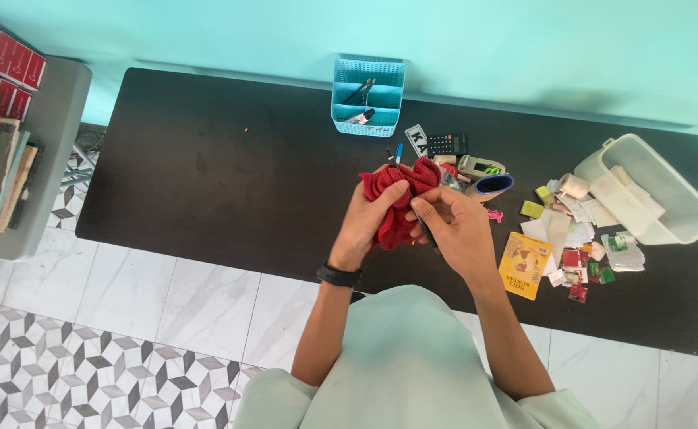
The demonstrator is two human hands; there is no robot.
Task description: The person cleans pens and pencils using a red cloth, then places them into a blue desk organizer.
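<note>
A crumpled red cloth is bunched between both hands above the dark table. My left hand, with a black band on its wrist, grips the cloth from the left, thumb on top. My right hand closes around a thin dark pen-like thing whose upper end goes into the red cloth. The cloth hides part of the fingers of both hands.
A light blue organiser basket stands at the table's back. A calculator, tape dispenser, yellow booklet, scattered small packets and a tipped white bin lie to the right. A grey shelf with books stands at left.
</note>
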